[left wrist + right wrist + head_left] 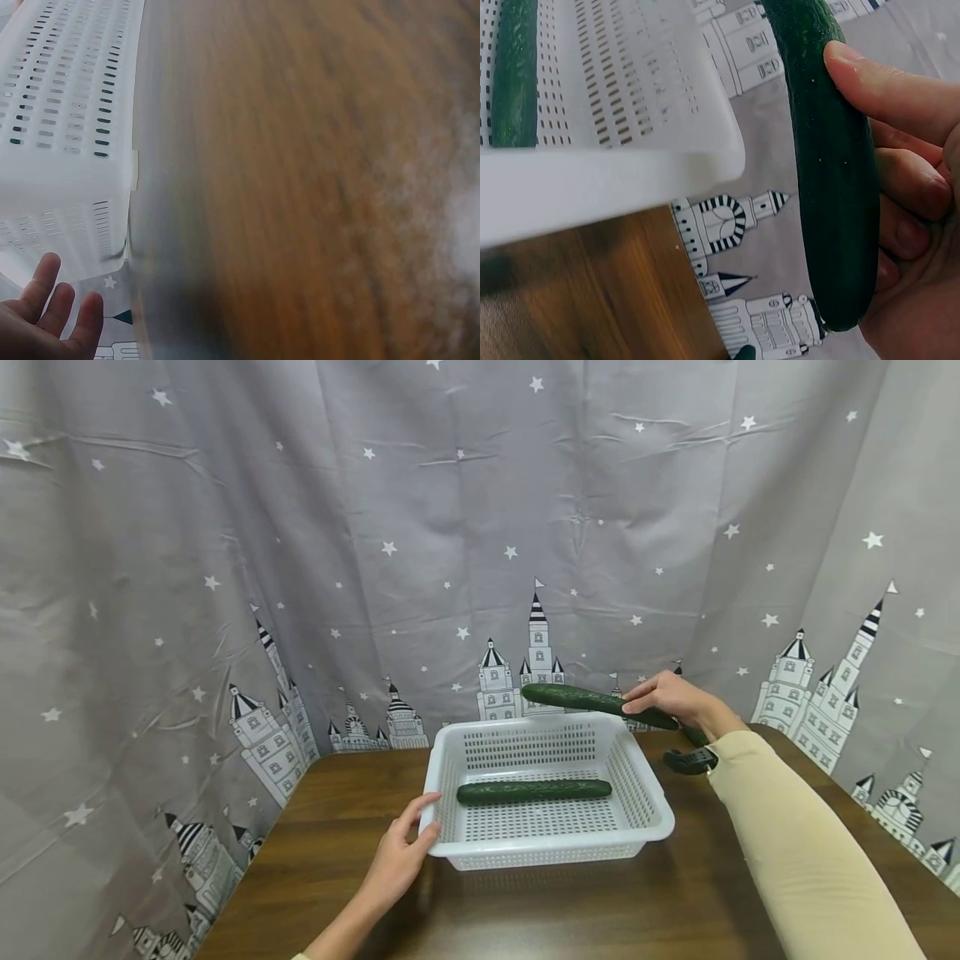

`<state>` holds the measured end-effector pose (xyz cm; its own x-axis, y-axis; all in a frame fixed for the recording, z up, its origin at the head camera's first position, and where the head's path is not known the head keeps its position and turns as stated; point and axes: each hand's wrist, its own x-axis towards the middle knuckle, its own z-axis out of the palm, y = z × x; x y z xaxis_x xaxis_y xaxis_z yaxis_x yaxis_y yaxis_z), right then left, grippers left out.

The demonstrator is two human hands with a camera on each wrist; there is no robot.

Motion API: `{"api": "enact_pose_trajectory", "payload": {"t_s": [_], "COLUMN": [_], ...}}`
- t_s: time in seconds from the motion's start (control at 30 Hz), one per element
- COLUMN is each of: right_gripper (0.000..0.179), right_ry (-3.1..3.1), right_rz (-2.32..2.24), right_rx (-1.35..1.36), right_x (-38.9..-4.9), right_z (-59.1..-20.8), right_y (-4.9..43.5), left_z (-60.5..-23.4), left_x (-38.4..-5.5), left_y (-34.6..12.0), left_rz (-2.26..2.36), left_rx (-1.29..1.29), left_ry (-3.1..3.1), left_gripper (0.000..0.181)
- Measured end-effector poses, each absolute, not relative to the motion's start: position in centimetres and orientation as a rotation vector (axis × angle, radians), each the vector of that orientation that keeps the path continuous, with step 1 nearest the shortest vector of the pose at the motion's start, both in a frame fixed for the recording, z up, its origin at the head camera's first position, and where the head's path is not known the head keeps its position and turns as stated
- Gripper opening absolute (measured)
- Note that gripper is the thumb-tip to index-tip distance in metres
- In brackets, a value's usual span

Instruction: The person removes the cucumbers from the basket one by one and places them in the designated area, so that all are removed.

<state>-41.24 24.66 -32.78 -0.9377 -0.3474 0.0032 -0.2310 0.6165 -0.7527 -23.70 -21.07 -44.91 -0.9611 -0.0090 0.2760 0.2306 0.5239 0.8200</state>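
Observation:
A white slotted plastic basket (543,842) stands on the table with one cucumber (534,791) lying lengthwise inside. My left hand (401,852) holds the basket's left end, thumb and index finger at the rim; the other fingers (88,319) lie along the outside of the wall in the left wrist view. Above the basket's back right corner, my right hand (675,700) grips a second cucumber (573,697) near its right end. The right wrist view shows the thumb on one side of this cucumber (836,195) and curled fingers behind it.
A further dark green piece (694,736) shows partly beneath the right wrist, near a black wrist strap (690,762). The brown wooden table (337,814) extends around the basket. Behind it hangs a grey curtain (420,585) printed with stars and castles.

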Motion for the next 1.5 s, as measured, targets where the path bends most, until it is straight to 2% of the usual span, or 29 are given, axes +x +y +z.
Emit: {"api": "enact_pose_trajectory", "payload": {"t_s": [0.97, 1.5], "right_gripper": [0.06, 0.056], "right_ry": [2.753, 2.834], "right_rz": [-1.363, -1.351], "right_rx": [-0.158, 0.076], "right_x": [-38.3, -36.7], "right_z": [-36.3, -40.4], "right_y": [31.4, 33.7], "left_z": [-45.0, -45.1], "left_x": [-23.8, -23.7], "left_y": [-21.1, -21.0], "left_rz": [-1.423, -1.402], "left_rx": [-0.186, -0.182], "left_ry": [-2.53, -2.525], "left_gripper": [0.042, 0.04]}}
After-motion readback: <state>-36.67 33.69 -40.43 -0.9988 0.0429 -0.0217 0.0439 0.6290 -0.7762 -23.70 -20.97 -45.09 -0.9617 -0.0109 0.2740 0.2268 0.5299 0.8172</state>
